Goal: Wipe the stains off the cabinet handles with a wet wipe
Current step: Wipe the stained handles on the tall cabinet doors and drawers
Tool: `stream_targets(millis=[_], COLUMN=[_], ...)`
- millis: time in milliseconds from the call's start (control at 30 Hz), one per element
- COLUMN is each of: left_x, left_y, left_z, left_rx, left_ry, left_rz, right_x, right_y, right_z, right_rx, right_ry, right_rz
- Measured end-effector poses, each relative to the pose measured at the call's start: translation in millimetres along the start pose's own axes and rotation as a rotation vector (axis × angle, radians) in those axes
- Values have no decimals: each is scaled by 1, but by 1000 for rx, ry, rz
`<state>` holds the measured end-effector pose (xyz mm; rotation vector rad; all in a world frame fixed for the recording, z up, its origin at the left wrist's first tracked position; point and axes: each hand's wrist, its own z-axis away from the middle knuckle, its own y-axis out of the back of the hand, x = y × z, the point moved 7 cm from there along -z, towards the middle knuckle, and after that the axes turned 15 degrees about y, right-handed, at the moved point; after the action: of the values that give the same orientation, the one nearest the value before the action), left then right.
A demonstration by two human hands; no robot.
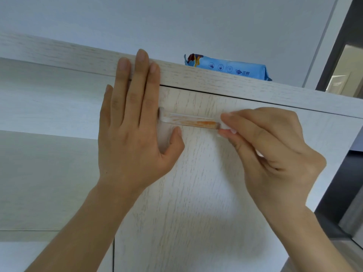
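The left hand lies flat and spread against the pale wood cabinet door, fingers reaching up over the top edge and gripping nothing. Just right of it the handle runs across the door, streaked with an orange stain. The right hand pinches a white wet wipe at the handle's right end, and a blue wipe pack rests on the cabinet top above.

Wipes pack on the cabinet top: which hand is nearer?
Left. The left hand lies flat on the cabinet front, fingertips reaching the top edge just left of the wipes pack. The right hand is lower, pinching a wipe at the handle's right end.
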<state>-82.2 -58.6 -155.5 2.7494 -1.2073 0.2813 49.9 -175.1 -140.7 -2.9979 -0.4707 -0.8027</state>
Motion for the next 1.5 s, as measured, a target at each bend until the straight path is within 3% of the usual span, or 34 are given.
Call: stream_targets(millis=[233, 1100, 1500], left_x=[-1, -1, -3], left_y=[0, 0, 0], left_z=[0, -1, -1], left_rx=[-3, -53, -79], left_ry=[-5, -9, -44], left_rz=[8, 46, 73], right_x=[-2, 4, 2], right_y=[-2, 2, -8], right_z=[-2, -4, -5], right_rx=[-24, 4, -77], right_ry=[58, -98, -13], right_rz=[29, -90, -24])
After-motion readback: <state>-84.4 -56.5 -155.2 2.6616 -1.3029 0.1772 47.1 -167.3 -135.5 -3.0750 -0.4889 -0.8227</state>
